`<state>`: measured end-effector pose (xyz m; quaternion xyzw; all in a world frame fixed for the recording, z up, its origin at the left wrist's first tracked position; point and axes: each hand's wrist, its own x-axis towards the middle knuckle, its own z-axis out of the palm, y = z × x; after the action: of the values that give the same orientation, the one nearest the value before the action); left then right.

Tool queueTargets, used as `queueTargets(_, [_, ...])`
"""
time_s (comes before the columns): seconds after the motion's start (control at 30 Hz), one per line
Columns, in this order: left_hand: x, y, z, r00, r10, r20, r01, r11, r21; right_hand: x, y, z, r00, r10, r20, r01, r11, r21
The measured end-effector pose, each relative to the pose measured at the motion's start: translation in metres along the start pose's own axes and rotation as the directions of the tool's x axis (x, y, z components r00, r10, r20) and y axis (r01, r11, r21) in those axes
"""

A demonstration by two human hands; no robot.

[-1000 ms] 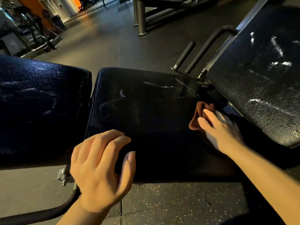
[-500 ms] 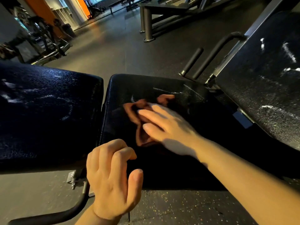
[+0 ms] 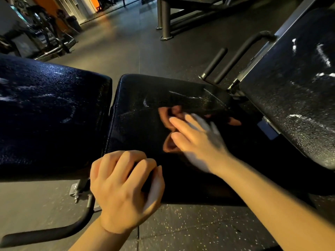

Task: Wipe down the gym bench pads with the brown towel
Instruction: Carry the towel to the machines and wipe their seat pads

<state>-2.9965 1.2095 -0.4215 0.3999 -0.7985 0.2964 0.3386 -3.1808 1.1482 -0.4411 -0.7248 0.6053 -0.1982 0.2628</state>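
Nearest, the left hand (image 3: 125, 191) is set on the front edge of the middle pad (image 3: 143, 127), its fingers curled over the edge and nothing else held; should it slip off, balance over the bench could be lost. Further in, the brown towel (image 3: 167, 122) lies bunched on that pad, pressed flat beneath the extended fingers of the right hand (image 3: 197, 140) — blurred, and not seen to be pinching the cloth. Pressed rather than gripped, the towel may ride out from under the palm. Beyond, white streaks are seen on the left pad (image 3: 50, 113) and the right pad (image 3: 297, 91) — easily missed.
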Motion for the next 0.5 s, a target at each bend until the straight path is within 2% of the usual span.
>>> queueTargets(0.07, [0.0, -0.001, 0.0, 1.0, 0.011, 0.009, -0.011, 1.0, 0.002, -0.005, -0.021, 0.002, 0.978, -0.21, 0.012, 0.211, 0.977, -0.024])
queueTargets(0.1, [0.0, -0.002, -0.001, 1.0, 0.014, 0.015, -0.014, 1.0, 0.007, -0.006, -0.024, 0.003, 0.963, -0.269, 0.014, 0.27, 0.963, -0.012])
queueTargets(0.17, [0.0, -0.002, -0.002, 0.999, 0.032, 0.034, -0.033, 0.999, 0.011, -0.008, -0.02, 0.001, 0.958, -0.288, 0.014, 0.287, 0.957, 0.034])
queueTargets(0.27, [0.002, -0.007, -0.005, 0.987, 0.128, 0.099, -0.126, 0.992, -0.031, -0.01, 0.001, -0.001, 0.987, -0.162, -0.002, 0.162, 0.985, 0.056])
queueTargets(0.37, [0.003, -0.02, -0.008, 0.94, 0.3, 0.162, -0.293, 0.954, -0.067, -0.013, 0.036, -0.006, 0.999, 0.049, -0.023, -0.047, 0.996, 0.076])
queueTargets(0.5, [0.004, -0.027, -0.009, 0.907, 0.387, 0.166, -0.382, 0.922, -0.059, -0.021, 0.093, -0.014, 0.934, 0.355, -0.046, -0.351, 0.933, 0.078])
